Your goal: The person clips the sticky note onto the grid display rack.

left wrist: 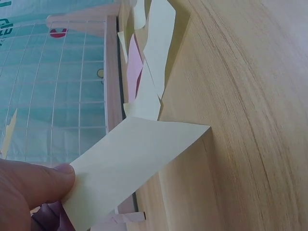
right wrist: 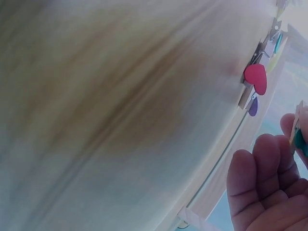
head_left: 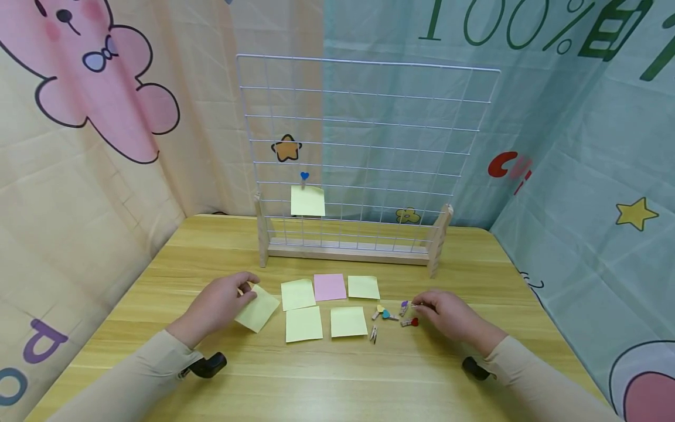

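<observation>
Your left hand (head_left: 220, 303) pinches yellow note (head_left: 259, 310) by edge, likely keeping face uncovered. Your right hand (head_left: 450, 315), closed, pinches green-topped clip (right wrist: 300, 140) beside loose clips (head_left: 388, 315).

In front of me is a surface (head_left: 316, 381) of light yellow wood. A wire rack (head_left: 364, 123) stands on a wooden base (head_left: 348, 254) at the back. Closer to me lie four pale yellow papers (head_left: 303, 324) and one pink paper (head_left: 329, 288). Beside them, to my right, are some little clips (head_left: 386, 315).
</observation>
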`<state>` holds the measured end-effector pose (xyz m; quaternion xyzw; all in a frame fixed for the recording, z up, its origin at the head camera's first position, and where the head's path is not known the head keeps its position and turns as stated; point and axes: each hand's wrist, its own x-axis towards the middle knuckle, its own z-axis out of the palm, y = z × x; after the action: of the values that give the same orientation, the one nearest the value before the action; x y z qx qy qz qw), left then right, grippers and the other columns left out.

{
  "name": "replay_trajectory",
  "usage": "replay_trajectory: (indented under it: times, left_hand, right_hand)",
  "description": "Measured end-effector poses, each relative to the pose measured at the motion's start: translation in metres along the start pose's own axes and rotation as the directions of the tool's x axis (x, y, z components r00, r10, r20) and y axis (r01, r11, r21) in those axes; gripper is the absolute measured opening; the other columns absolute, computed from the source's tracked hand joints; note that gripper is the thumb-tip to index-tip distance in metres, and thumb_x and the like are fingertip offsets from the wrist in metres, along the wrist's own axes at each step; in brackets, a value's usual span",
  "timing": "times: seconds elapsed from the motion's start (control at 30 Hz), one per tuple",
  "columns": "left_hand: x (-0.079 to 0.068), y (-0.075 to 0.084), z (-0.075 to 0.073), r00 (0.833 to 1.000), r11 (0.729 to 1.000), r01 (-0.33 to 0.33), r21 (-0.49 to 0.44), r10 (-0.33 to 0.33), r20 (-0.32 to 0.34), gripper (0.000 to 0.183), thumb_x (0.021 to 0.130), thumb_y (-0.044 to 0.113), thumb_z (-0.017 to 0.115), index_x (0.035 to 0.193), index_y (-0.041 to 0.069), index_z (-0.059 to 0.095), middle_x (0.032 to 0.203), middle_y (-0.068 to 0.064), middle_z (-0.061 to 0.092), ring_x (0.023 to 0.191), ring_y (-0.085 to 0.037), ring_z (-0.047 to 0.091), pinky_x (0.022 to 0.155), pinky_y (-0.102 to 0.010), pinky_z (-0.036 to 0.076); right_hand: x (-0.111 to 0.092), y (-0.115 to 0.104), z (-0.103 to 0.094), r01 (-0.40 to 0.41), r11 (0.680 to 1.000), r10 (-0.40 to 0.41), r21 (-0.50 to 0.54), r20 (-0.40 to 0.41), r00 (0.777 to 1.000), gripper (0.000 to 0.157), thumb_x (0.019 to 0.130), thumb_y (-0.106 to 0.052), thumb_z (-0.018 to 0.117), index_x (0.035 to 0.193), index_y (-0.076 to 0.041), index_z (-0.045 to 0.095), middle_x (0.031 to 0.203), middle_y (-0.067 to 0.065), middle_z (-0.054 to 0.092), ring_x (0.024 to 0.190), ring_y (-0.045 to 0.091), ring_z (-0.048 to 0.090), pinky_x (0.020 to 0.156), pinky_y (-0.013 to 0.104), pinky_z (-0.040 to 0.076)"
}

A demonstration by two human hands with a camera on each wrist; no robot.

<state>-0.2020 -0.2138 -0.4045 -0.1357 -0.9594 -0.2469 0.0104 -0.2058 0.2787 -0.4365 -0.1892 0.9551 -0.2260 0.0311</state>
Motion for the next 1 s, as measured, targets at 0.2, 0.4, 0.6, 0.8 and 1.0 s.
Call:
replay_trajectory:
  times: [0.2, 0.4, 0.6, 0.8, 1.0]
  left_hand:
    - [0.001, 0.001, 0.001, 1.0, 1.0, -0.007, -0.011, 0.006, -0.015, 0.028, 0.103, 0.016, 0.067, 0.129, 0.006, 0.069, 0.099, 0.001, 0.073, 0.08, -0.011, 0.062, 0.073, -0.031, 0.05]
    - [0.002, 0.003, 0.001, 1.0, 1.0, -0.013, -0.02, 0.012, -0.021, 0.025, 0.103, 0.016, 0.067, 0.126, 0.007, 0.07, 0.099, 0.002, 0.073, 0.077, -0.01, 0.059, 0.071, -0.03, 0.049]
    - [0.003, 0.005, 0.003, 0.999, 1.0, -0.018, -0.025, 0.017, -0.028, 0.024, 0.103, 0.017, 0.068, 0.125, 0.008, 0.071, 0.1, 0.003, 0.073, 0.081, -0.011, 0.061, 0.073, -0.032, 0.05]
    - [0.004, 0.008, 0.003, 0.999, 0.999, -0.02, -0.027, 0.019, -0.037, 0.024, 0.103, 0.018, 0.068, 0.126, 0.009, 0.071, 0.1, 0.003, 0.072, 0.081, -0.012, 0.059, 0.073, -0.031, 0.049]
    - [0.007, 0.012, 0.004, 0.999, 0.999, -0.025, -0.034, 0.024, -0.048, 0.022, 0.103, 0.017, 0.067, 0.124, 0.01, 0.071, 0.1, 0.002, 0.072, 0.078, -0.012, 0.057, 0.07, -0.03, 0.048]
  right_hand:
    - [0.002, -0.004, -0.001, -0.005, 1.0, 0.005, 0.027, -0.011, 1.0, 0.008, 0.104, -0.02, 0.068, 0.102, -0.016, 0.075, 0.096, -0.008, 0.07, 0.083, 0.007, 0.059, 0.075, 0.029, 0.055]
    - [0.005, -0.01, -0.001, -0.046, 0.996, 0.045, 0.075, 0.005, 0.999, 0.011, 0.101, -0.026, 0.072, 0.094, -0.018, 0.073, 0.083, -0.006, 0.065, 0.072, 0.009, 0.053, 0.063, 0.025, 0.046]
    - [0.008, -0.016, -0.001, -0.07, 0.993, 0.071, 0.092, -0.005, 0.997, 0.011, 0.101, -0.024, 0.072, 0.094, -0.017, 0.075, 0.082, -0.005, 0.07, 0.071, 0.01, 0.055, 0.062, 0.025, 0.047]
    - [0.012, -0.019, -0.001, -0.1, 0.987, 0.101, 0.122, -0.002, 0.995, 0.009, 0.102, -0.019, 0.07, 0.1, -0.013, 0.076, 0.087, -0.002, 0.073, 0.074, 0.011, 0.059, 0.064, 0.025, 0.051]
    - [0.013, -0.021, -0.002, -0.06, 0.99, 0.063, 0.13, -0.02, 0.998, 0.014, 0.104, -0.008, 0.064, 0.114, -0.005, 0.074, 0.096, 0.003, 0.075, 0.081, 0.01, 0.064, 0.067, 0.025, 0.053]
